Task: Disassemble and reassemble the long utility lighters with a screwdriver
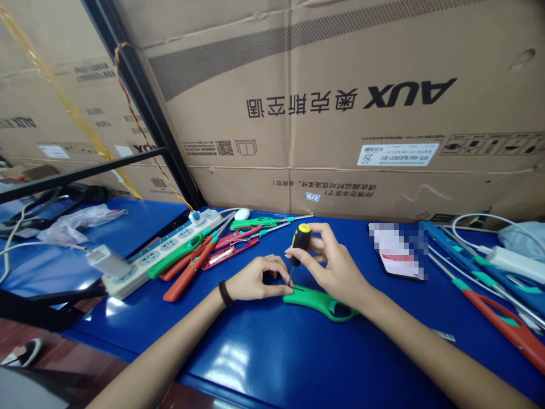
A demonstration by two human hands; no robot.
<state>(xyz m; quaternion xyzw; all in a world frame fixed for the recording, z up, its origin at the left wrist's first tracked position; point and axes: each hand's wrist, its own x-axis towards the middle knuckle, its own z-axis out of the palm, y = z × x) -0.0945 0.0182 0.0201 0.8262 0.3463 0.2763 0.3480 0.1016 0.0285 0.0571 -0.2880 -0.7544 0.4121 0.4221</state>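
Note:
My right hand (336, 261) grips a small screwdriver (299, 241) with a black and yellow handle, held upright with its tip down on a green gas lighter (320, 300) lying on the blue table (272, 352). My left hand (259, 279) is closed in a pinch on the lighter's left end, right beside the screwdriver tip. A black band circles my left wrist.
A pile of green, orange and red long lighters (204, 253) lies at the left next to a white power strip (164, 250). More lighters (489, 284) lie at the right, beside a phone (395, 250) and white cable (477, 227). Large cardboard boxes (340, 102) stand behind.

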